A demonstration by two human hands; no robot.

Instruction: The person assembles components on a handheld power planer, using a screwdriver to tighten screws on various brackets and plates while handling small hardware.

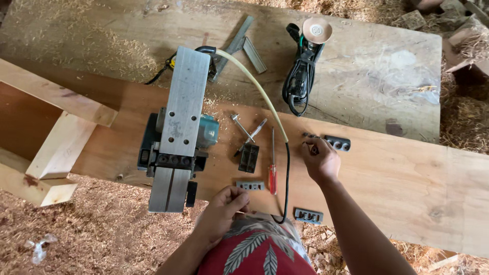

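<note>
Small planer parts spread loose on a plank bench beside an upturned electric planer [175,137].

Right hand [320,160], fingers pinched together on a small dark piece, sits right of the planer beside a dark clamp plate [337,143]. Left hand [224,206], near the planer's front end, is curled shut; what it holds I cannot tell. A knock could send these bits off the plank [397,178] into the sawdust [91,229]; the cord [286,173] could snag.

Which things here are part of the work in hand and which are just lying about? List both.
In use: right hand at dark screw plate; left hand near grey plate; upturned planer; screwdriver.

Lying about: angle grinder; metal square; timber offcuts.
</note>
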